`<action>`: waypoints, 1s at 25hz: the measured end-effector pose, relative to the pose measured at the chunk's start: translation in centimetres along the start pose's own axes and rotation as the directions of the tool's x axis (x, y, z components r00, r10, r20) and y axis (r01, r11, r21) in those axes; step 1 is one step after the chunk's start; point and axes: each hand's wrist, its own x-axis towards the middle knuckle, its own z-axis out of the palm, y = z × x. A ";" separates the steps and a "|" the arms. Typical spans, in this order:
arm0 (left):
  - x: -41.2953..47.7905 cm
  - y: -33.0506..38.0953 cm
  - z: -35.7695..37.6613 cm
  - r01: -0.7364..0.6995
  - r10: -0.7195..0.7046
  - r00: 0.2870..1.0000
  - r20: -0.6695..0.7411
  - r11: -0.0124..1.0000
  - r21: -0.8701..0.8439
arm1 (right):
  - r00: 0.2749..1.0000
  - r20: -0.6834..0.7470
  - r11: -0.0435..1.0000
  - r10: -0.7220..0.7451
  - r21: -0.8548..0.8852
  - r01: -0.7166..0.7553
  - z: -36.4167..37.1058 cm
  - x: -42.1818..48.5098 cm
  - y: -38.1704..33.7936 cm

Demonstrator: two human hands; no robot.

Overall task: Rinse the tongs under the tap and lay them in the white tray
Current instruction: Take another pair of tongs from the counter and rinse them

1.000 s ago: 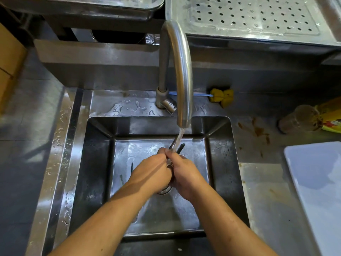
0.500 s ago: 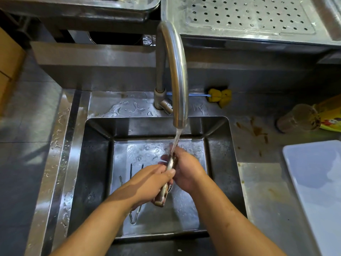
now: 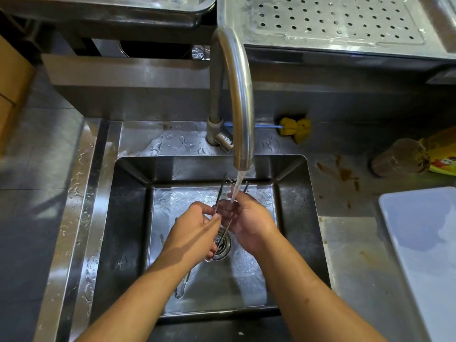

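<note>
Thin metal tongs (image 3: pixel 220 193) with dark tips are spread in a V under the running tap (image 3: pixel 240 99), over the steel sink (image 3: pixel 128 218). My left hand (image 3: pixel 195 230) grips the tongs near their hinged end above the drain. My right hand (image 3: pixel 246 218) holds one arm of the tongs, and the water stream lands on its fingers. A second pair of tongs (image 3: pixel 181 287) lies on the sink floor, partly hidden by my left forearm. The white tray (image 3: pixel 424 243) sits on the counter at the right edge.
A yellow sponge brush (image 3: pixel 294 127) lies behind the sink. A jar on its side (image 3: pixel 394 161) and a yellow packet (image 3: pixel 441 154) sit at the far right. Brown stains (image 3: pixel 345 172) mark the counter. A perforated steel rack (image 3: pixel 333 21) stands beyond the tap.
The tongs have swung up and opened into a V under the stream. My left hand has risen towards my right hand, and the drain is now in view.
</note>
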 end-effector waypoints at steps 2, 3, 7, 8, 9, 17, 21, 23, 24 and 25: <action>0.8 0.3 0.4 0.034 -0.032 0.997 -0.074 0.999 0.025 | 0.998 0.035 0.995 0.059 -0.088 -0.056 0.0 -1.0 1.0; 1.1 0.4 0.6 0.051 -0.040 0.995 -0.095 0.992 0.114 | 0.994 0.048 0.987 0.098 -0.136 -0.091 -0.1 -1.6 1.5; 1.2 0.4 1.3 0.007 0.045 0.993 -0.105 0.891 0.453 | 0.998 0.041 0.931 0.055 -0.363 -0.036 -0.9 -3.2 1.7; 1.5 0.4 1.3 -0.022 0.050 0.997 -0.054 0.904 0.427 | 1.000 0.018 0.899 0.018 -0.437 -0.009 -1.2 -3.5 1.4; 1.9 0.7 1.3 -0.032 0.027 0.999 0.019 0.934 0.355 | 0.999 -0.008 0.852 -0.034 -0.523 0.025 -1.6 -3.7 1.1; 5.6 2.5 1.7 0.020 -0.024 0.996 0.085 0.998 0.051 | 0.980 0.014 0.646 -0.200 -0.750 0.143 -3.3 -5.6 0.8; 4.2 2.6 1.3 0.055 -0.096 0.913 0.396 0.992 0.115 | 0.991 -0.021 0.730 -0.135 -0.678 0.086 -3.6 -5.6 -0.3; 4.4 2.7 1.6 0.130 -0.144 0.967 0.209 0.989 0.076 | 0.995 0.007 0.712 -0.097 -0.698 0.074 -3.5 -5.6 0.0; 4.3 2.5 1.8 0.146 -0.150 0.979 0.138 0.988 0.039 | 0.996 0.019 0.701 -0.092 -0.709 0.078 -3.6 -5.5 0.1; 4.3 2.4 1.8 0.130 -0.132 0.983 0.124 0.991 0.021 | 0.995 0.026 0.695 -0.100 -0.713 0.088 -3.6 -5.4 0.2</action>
